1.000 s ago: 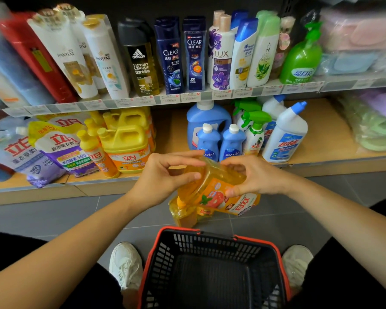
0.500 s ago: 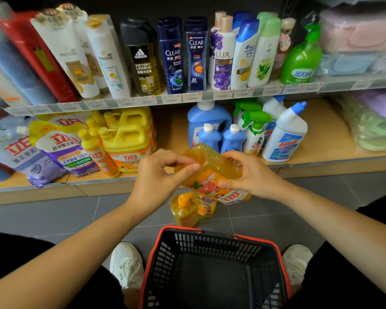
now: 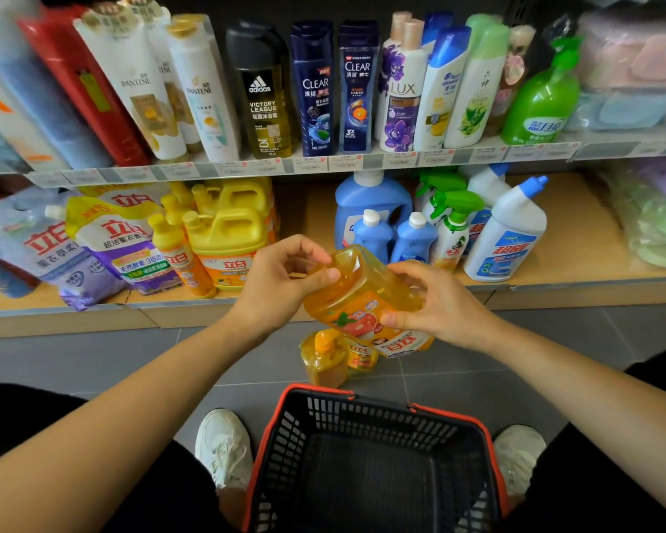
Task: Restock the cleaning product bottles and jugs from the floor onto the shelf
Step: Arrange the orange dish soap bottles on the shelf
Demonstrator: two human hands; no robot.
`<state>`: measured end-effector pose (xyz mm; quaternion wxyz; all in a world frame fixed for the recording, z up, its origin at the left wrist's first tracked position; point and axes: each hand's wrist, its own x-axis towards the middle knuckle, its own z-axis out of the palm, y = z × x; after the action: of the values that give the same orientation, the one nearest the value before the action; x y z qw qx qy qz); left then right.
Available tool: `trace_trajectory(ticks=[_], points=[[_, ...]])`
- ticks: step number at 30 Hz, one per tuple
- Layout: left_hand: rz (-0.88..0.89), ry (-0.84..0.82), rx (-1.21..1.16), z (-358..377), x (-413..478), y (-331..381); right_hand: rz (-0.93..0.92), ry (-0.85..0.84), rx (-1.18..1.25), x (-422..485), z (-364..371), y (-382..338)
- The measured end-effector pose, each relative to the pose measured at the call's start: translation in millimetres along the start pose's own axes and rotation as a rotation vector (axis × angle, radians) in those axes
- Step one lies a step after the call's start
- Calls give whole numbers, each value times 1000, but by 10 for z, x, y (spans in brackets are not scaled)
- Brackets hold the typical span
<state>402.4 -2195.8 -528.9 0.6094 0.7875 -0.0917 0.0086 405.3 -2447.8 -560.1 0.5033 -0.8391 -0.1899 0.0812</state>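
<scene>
left hand (image 3: 281, 286): curled round the far end of the orange jug (image 3: 362, 298).
right hand (image 3: 435, 302): gripped its labelled side.
jug: tilted, held before the lower shelf (image 3: 577, 240).
floor (image 3: 93, 363): small orange bottle (image 3: 323, 357) stood near the basket (image 3: 362, 396).

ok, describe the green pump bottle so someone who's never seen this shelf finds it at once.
Look at the upper shelf and its row of upright shampoo bottles. At the row's right end, just before the pastel wrapped packs, stands the green pump bottle. It alone is bright green all over and has a pump top.
</scene>
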Motion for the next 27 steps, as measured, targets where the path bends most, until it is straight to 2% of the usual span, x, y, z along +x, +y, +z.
trace_trajectory(ticks=[6, 11, 17, 21, 24, 27], points=[[-5, 14, -35, 11, -14, -29, 39, 86, 86, 37, -53, -5], [48, -45, -82, 9, -26, -11, 74, 102, 199, 61, -74, 45], [69, 74, -168, 5, -9, -82, 128, 130, 326, 90, -41, 86], [72, 101, -133, 18, 0, -153, 163, 160, 449, 115, -25, 60], [9, 86, -61, 67, -21, -231, 184, 197, 541, 144, -35, 10], [-137, -66, 10, 164, -59, -296, 226, 237, 654, 173, -56, -51]])
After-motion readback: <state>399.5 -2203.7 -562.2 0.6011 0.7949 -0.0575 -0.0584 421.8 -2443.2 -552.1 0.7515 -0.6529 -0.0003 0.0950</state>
